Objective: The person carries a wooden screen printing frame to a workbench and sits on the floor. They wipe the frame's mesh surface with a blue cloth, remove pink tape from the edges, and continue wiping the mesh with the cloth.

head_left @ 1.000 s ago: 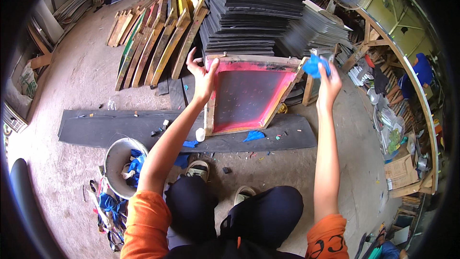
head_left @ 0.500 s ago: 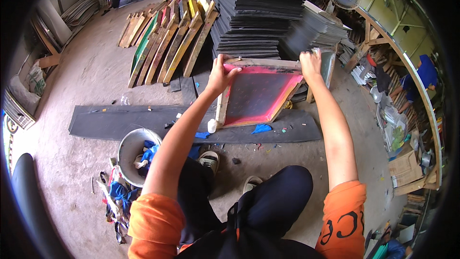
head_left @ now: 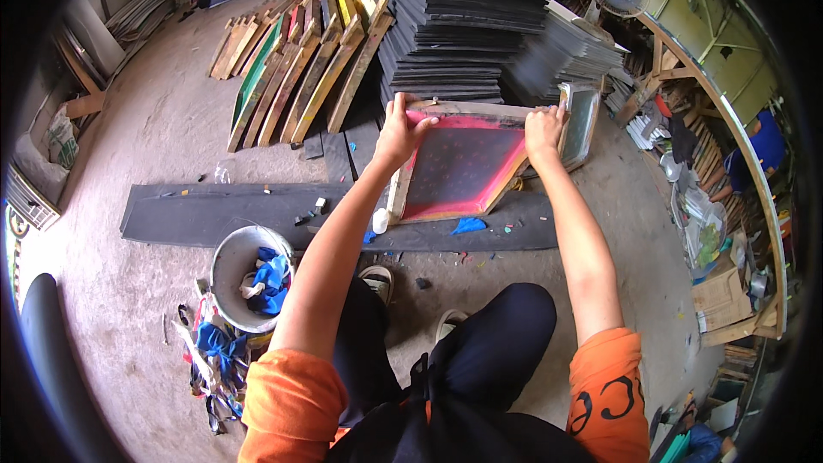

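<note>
Upright in front of me stands a wooden screen-printing frame (head_left: 467, 173), its dark mesh bordered in pink. My left hand (head_left: 401, 133) is closed around its top left corner, thumb over the front. At the top right corner, my right hand (head_left: 545, 132) is closed on the same wood, knuckles up. Just beyond the right hand leans a second frame (head_left: 582, 127) with a pale greyish-green panel. The lower edge of the held frame is over the black sheet (head_left: 214, 214) on the floor; whether it rests there I cannot tell. Next to its lower left corner is a small white container (head_left: 380, 221).
A bucket (head_left: 225, 279) with blue rags stands left of my legs, beside a heap of scraps (head_left: 214, 351). More wooden frames (head_left: 317, 77) lean in a row behind, next to a tall stack of black sheets (head_left: 454, 26). Two people are farther off, far left and right.
My right hand has come left and slightly down, now on the frame's top right corner. The held frame has shifted slightly, and more of the second frame shows.
</note>
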`<control>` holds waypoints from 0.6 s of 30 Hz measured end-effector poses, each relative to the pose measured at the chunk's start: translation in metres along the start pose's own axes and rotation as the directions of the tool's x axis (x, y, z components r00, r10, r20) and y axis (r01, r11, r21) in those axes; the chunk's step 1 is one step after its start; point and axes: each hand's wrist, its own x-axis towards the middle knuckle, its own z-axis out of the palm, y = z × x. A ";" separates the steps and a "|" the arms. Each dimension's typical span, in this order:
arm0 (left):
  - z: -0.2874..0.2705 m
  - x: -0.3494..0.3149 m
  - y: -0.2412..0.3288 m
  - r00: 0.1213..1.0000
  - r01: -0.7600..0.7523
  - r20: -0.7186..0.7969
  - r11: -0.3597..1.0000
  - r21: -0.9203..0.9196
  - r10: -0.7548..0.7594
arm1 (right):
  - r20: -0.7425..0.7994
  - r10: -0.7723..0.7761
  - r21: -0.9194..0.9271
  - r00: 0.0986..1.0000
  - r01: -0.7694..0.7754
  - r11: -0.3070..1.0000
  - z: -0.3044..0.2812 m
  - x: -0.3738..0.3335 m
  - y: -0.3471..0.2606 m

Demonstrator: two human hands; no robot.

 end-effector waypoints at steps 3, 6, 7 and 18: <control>0.000 0.003 -0.005 0.999 -0.037 -0.018 0.999 -0.006 0.036 | -0.100 0.064 -0.062 0.993 -0.070 0.996 0.002 -0.008 -0.012; 0.001 0.001 -0.006 0.997 -0.079 -0.019 0.997 -0.009 0.078 | -0.262 0.073 -0.078 0.962 -0.096 0.992 0.015 -0.011 -0.009; 0.002 0.001 -0.005 0.999 -0.047 0.005 0.998 -0.035 0.048 | -0.302 0.097 -0.062 0.948 -0.121 0.991 0.019 -0.013 -0.010; -0.003 0.005 -0.011 0.995 -0.098 0.026 0.995 0.018 0.097 | -0.385 0.203 0.409 0.900 -0.031 0.912 -0.006 -0.037 -0.024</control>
